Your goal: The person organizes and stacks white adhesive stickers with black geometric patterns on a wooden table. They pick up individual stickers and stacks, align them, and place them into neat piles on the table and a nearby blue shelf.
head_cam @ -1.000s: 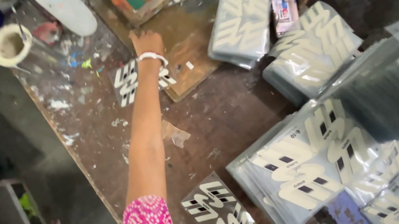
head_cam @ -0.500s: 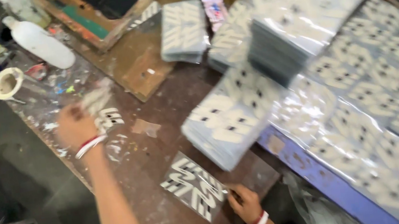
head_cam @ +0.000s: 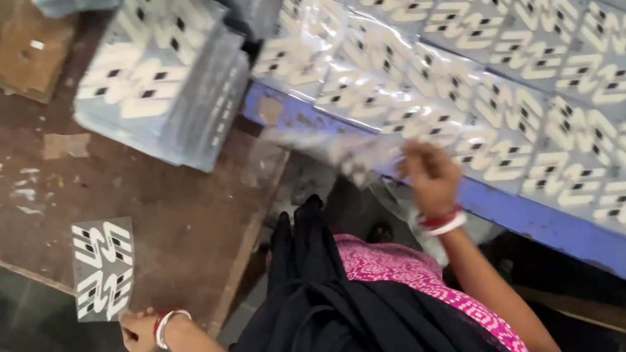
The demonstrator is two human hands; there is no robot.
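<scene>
Brown worktable [head_cam: 194, 220], left grip [head_cam: 139, 332] pinching patterned card [head_cam: 104, 268], right grip [head_cam: 430, 176] clutching clear sleeve [head_cam: 325, 149]

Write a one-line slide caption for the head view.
Left hand holds a patterned sheet at the table edge; right hand lifts a clear sleeve.

One patterned grey sheet [head_cam: 103, 269] is being pinched just above the fingers of the left hand [head_cam: 139, 332]. One clear plastic sleeve [head_cam: 330, 152] is being gripped by the right hand [head_cam: 431, 178]. Beyond those fingers, one stack of patterned sheets [head_cam: 162, 78] and two hands in all are being counted.
</scene>
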